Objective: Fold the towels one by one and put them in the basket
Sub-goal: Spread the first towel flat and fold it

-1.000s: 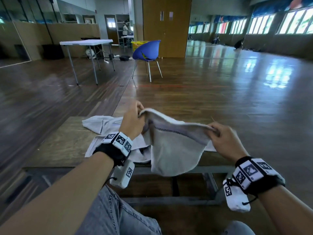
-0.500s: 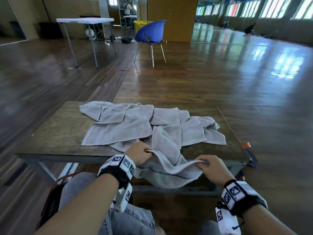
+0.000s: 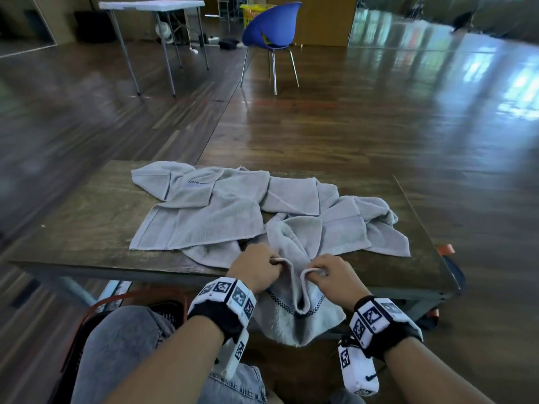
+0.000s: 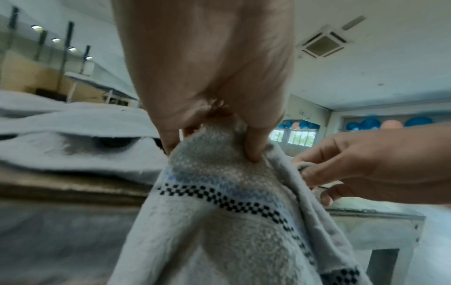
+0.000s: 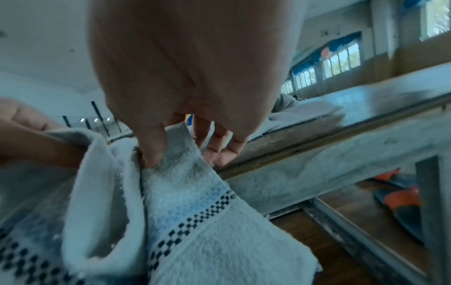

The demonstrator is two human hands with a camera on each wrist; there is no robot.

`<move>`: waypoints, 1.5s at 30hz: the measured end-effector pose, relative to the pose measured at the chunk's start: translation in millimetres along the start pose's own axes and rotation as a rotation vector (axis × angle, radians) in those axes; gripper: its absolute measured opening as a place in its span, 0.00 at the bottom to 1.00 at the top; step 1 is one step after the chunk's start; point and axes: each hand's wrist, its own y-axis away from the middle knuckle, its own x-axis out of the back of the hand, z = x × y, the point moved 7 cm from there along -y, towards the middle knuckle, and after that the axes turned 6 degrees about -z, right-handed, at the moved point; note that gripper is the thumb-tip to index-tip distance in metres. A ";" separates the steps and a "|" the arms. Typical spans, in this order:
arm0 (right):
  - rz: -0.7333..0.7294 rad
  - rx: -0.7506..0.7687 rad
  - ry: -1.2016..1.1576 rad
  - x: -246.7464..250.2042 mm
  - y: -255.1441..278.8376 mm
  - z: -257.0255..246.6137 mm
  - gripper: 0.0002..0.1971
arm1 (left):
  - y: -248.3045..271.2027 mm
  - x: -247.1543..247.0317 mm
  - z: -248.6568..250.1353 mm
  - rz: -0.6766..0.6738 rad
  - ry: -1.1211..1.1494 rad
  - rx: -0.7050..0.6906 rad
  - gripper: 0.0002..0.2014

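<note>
Both hands work one grey towel (image 3: 294, 319) at the near edge of the wooden table (image 3: 87, 225). The left hand (image 3: 256, 268) has its fingers curled round a bunched fold of the hem, thumb (image 4: 253, 148) pressing the cloth against them, and the right hand (image 3: 332, 274) pinches the neighbouring fold between thumb (image 5: 151, 146) and forefinger, its other fingers loosely bent behind the cloth. The two hands sit close together, almost touching, so the hem sags in a loop between them and the free end hangs off the table edge toward the lap; this looks like a grip for finding the corners, since the cloth would need to be drawn taut before any clean fold. The rest of the towel runs back into the heap of towels (image 3: 221, 211) lying crumpled and unfolded across the table, which is likely why it is pulled toward the body, clear of the others. A dark basket with an orange rim (image 3: 163, 307) stands on the floor by the left knee, within easy reach for dropping; what it holds cannot be seen

The towel carries a woven band of small dark checks (image 4: 229, 200) beside a pale blue stripe, but no brand or lettering. The wristbands (image 3: 230, 293) show square black-and-white coded markers, no readable words
</note>
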 end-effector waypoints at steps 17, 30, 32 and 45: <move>0.691 0.193 0.098 291.0 -108.3 -91.7 0.10 | -106.2 258.6 106.5 0.651 -0.122 -0.073 0.09; 0.587 0.062 -0.210 264.6 -183.2 -43.8 0.10 | -133.2 244.1 -10.7 0.408 0.397 0.089 0.14; 0.642 0.073 -0.151 258.2 -184.6 -43.0 0.10 | -131.1 245.7 -21.4 0.453 0.320 0.023 0.12; 0.809 0.151 -0.093 234.5 -124.0 -35.7 0.09 | -96.7 219.7 -2.6 0.423 0.088 -0.114 0.13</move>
